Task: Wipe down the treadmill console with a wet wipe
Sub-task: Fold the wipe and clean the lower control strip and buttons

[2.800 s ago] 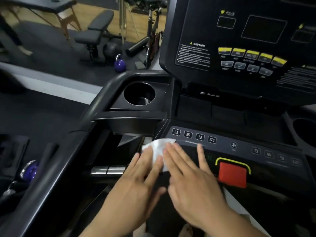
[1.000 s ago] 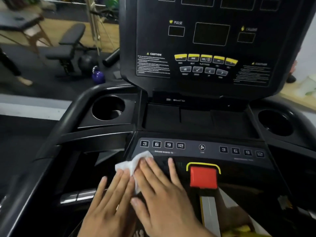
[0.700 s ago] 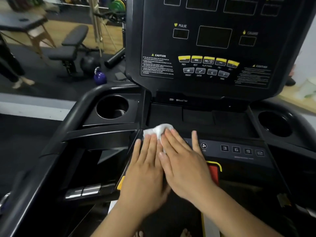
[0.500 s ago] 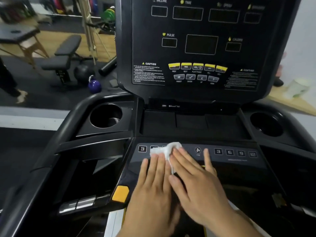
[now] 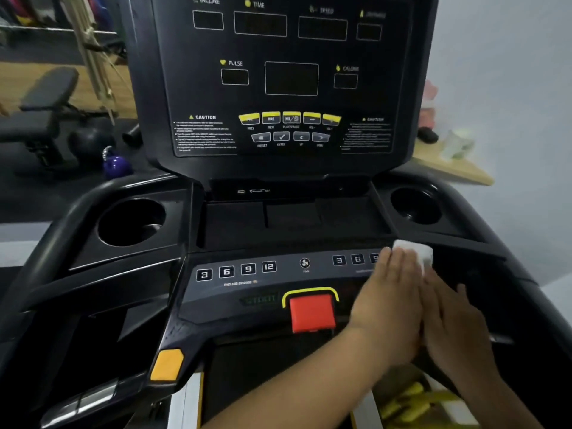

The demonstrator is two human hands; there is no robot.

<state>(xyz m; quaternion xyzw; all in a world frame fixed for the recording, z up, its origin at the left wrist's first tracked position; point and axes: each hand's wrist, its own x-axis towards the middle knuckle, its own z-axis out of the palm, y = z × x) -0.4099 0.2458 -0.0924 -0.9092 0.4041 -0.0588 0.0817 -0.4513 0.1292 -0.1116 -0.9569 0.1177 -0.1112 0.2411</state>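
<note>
Under left hand (image 5: 389, 301) and right hand (image 5: 455, 329), wet wipe (image 5: 416, 253), crosswise.

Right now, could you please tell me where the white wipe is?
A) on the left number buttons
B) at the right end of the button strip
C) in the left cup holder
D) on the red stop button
B: the wipe shows just beyond the fingertips of the left hand and the right hand, just past the right-hand 6 button.

Dim, soft indoor light; motion blur throughout, wide-angle bending at edges.
</note>
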